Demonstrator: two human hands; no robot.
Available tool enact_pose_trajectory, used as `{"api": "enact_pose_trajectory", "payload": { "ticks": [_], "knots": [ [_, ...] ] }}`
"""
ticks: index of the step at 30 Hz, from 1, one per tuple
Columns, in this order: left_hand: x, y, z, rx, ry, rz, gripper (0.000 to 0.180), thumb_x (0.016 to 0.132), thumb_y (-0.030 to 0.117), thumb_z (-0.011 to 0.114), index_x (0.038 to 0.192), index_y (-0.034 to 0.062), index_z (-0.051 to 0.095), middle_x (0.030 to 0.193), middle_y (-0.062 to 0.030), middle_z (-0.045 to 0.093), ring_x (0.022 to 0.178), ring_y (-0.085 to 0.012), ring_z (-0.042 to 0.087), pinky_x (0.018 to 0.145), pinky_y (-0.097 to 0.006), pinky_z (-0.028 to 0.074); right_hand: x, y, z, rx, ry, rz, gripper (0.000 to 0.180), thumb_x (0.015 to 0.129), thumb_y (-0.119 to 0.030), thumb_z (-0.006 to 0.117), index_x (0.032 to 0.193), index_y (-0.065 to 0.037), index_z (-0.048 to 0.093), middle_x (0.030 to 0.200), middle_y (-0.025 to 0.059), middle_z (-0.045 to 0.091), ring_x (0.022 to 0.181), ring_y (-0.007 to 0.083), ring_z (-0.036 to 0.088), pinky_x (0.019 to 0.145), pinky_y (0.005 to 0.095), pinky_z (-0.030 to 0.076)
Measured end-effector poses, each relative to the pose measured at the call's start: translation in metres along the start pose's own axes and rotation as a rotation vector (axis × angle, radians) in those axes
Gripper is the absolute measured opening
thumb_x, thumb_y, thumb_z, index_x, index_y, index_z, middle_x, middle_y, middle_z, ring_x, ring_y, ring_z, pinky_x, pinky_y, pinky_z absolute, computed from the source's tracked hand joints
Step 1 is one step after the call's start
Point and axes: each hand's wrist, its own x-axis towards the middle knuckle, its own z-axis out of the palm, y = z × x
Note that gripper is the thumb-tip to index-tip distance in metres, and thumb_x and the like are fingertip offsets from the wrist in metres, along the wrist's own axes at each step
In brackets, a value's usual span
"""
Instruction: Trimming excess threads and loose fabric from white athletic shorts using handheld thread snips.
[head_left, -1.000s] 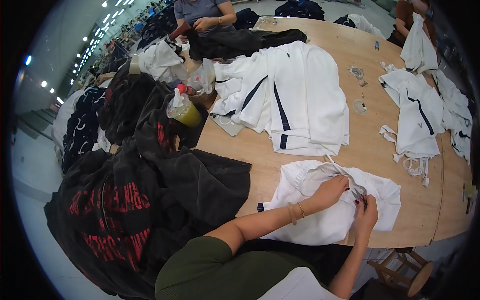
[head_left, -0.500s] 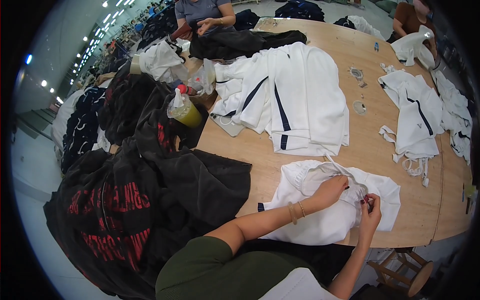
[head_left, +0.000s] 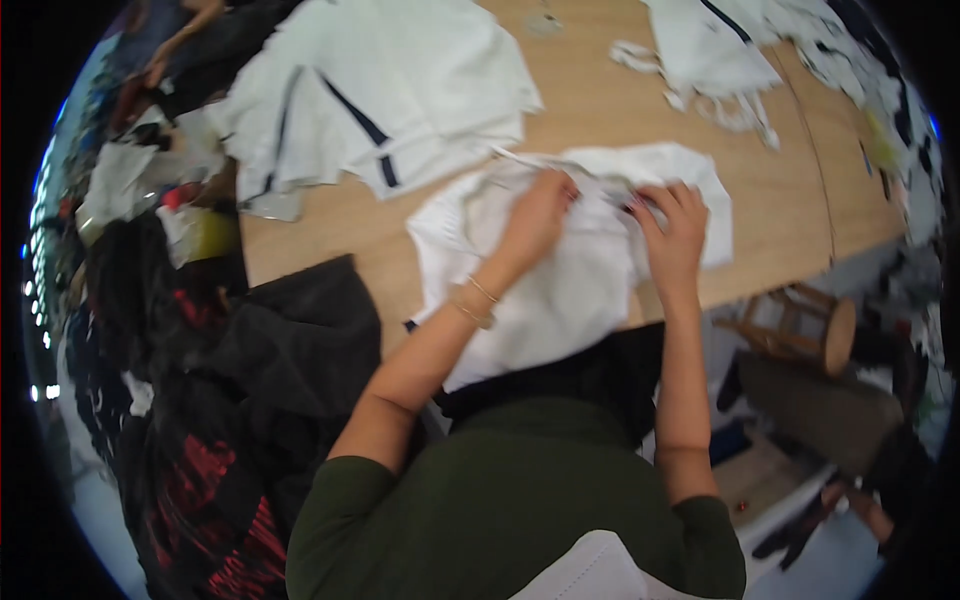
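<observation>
Both hands on the white garment (head_left: 560, 290): left hand (head_left: 537, 215) and right hand (head_left: 672, 232) pinching its fabric on the wooden table (head_left: 600, 100)

A pale wooden surface (head_left: 600, 110) carries a white garment (head_left: 560, 290) at its near edge, a stack of white garments with dark stripes (head_left: 370, 90) farther back, and dark clothing (head_left: 290, 340) draped over its left edge.

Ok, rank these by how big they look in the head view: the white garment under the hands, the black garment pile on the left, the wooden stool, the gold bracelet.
1. Black garment pile, largest, though it lies nearer the camera.
2. White garment under the left hand and right hand.
3. Wooden stool.
4. Gold bracelet, smallest.
</observation>
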Motion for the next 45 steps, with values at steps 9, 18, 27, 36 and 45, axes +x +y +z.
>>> {"api": "enact_pose_trajectory", "payload": {
  "ticks": [9,18,27,36,45],
  "knots": [
    [0.004,0.015,0.007,0.027,-0.071,0.009,0.008,0.090,0.007,0.049,0.091,-0.0006,0.051,0.085,-0.0191,0.058,0.076,-0.0367,0.057,0.067,-0.042,0.045,0.000,-0.005,-0.001,-0.205,-0.141,-0.050,0.017,0.072,-0.020,0.072,0.087,-0.013,0.067,0.079,-0.0018,0.052,0.082,0.0176,0.047,0.072,0.0347,0.031],
    [-0.005,0.011,0.012,0.000,-0.027,0.037,0.006,0.090,0.001,0.048,0.093,-0.0017,0.052,0.082,-0.0167,0.059,0.071,-0.0298,0.056,0.065,-0.035,0.045,0.001,-0.009,0.001,-0.218,-0.162,-0.106,0.014,0.073,-0.019,0.072,0.084,-0.014,0.064,0.081,-0.0019,0.052,0.083,0.0179,0.046,0.072,0.0351,0.031],
    [-0.005,0.014,0.011,0.029,-0.018,0.062,0.006,0.090,0.000,0.047,0.093,-0.0020,0.052,0.085,-0.0176,0.060,0.074,-0.0319,0.058,0.067,-0.036,0.046,0.005,-0.012,0.007,-0.235,-0.188,-0.133,0.015,0.072,-0.017,0.071,0.084,-0.012,0.062,0.084,-0.0001,0.052,0.085,0.0193,0.046,0.073,0.0356,0.031],
    [-0.005,0.014,0.010,0.009,-0.011,0.096,0.006,0.090,0.004,0.050,0.092,-0.0016,0.048,0.084,-0.0211,0.058,0.077,-0.0390,0.056,0.067,-0.043,0.045,0.007,-0.011,-0.007,-0.194,-0.223,-0.036,0.016,0.071,-0.017,0.071,0.084,-0.010,0.064,0.083,0.0008,0.053,0.085,0.0204,0.046,0.073,0.0360,0.032],
    [-0.003,0.015,0.010,0.036,-0.021,0.090,0.007,0.090,0.005,0.051,0.091,-0.0015,0.048,0.085,-0.0210,0.058,0.077,-0.0387,0.057,0.067,-0.043,0.046,0.006,-0.019,-0.001,-0.242,-0.249,-0.074,0.013,0.072,-0.016,0.070,0.080,-0.009,0.063,0.083,0.0013,0.053,0.085,0.0205,0.046,0.072,0.0358,0.031]
  ]
}}
